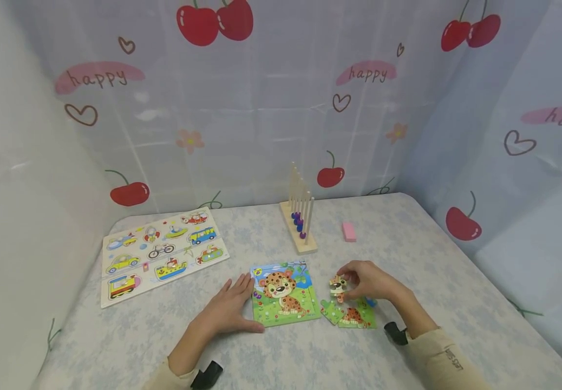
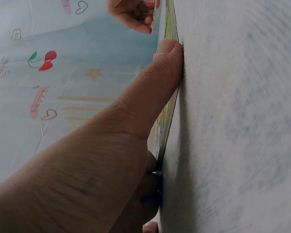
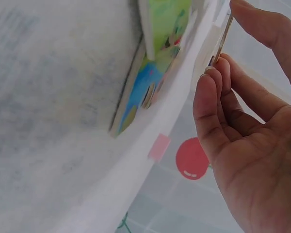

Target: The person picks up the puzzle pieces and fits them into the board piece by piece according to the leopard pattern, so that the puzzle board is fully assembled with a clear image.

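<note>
A square puzzle board (image 1: 267, 309) with a cartoon leopard on a meadow lies flat on the table in the head view. My left hand (image 1: 229, 306) rests against its left side with straight fingers, the thumb at the near left corner; the left wrist view has that thumb (image 2: 153, 80) along the board's edge. To the right of the board, my right hand (image 1: 371, 279) pinches a puzzle piece (image 1: 338, 287) with the leopard's face, held above the table. In the right wrist view it appears edge-on. Under it lie a green puzzle piece (image 1: 331, 312) and a leopard-body puzzle piece (image 1: 359, 317).
A large peg puzzle board (image 1: 164, 252) with vehicles lies at the left. Behind the leopard board stands a wooden peg rack (image 1: 305, 246) with blue and purple beads. A pink block (image 1: 348, 232) lies to its right. Printed curtains enclose the table's back and sides.
</note>
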`<action>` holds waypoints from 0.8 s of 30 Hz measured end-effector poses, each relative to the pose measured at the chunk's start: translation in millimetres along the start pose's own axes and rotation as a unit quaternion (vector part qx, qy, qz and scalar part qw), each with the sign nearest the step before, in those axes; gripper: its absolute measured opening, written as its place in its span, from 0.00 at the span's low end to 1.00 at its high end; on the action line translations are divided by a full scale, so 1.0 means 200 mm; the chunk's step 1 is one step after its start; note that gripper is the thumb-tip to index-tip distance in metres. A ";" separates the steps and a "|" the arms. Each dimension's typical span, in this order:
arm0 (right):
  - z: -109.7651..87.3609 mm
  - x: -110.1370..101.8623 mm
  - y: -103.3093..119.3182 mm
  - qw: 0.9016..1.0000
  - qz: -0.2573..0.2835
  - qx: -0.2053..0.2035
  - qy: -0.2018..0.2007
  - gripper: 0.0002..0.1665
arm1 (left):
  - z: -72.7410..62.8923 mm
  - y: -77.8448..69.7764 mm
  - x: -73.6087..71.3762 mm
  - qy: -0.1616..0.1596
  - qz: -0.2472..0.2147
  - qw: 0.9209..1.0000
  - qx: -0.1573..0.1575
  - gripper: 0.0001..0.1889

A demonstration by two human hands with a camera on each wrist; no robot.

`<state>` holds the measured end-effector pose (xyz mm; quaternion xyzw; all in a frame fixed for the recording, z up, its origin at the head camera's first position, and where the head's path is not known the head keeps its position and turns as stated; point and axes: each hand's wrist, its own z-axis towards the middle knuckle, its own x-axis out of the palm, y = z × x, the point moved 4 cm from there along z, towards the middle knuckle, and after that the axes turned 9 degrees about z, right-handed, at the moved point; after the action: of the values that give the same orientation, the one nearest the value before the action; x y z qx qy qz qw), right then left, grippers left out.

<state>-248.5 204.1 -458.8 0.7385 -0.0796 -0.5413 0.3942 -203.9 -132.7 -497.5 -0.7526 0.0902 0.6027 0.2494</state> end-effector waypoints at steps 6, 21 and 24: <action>0.04 0.04 0.10 1.000 -0.004 -0.018 0.017 0.30 | 0.00 0.01 0.00 -0.001 -0.001 1.000 0.002 0.63; 0.21 0.22 0.37 0.992 -0.034 -0.101 0.064 0.28 | 0.00 -0.01 0.01 0.007 -0.014 1.000 0.009 0.61; 0.25 0.24 0.40 0.992 -0.042 -0.098 0.069 0.29 | 0.00 0.00 0.00 0.005 -0.013 1.000 0.004 0.61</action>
<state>-246.5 99.0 -446.5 0.7347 0.0321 -0.5103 0.4459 -203.0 -132.6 -498.1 -0.7556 0.0841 0.5952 0.2603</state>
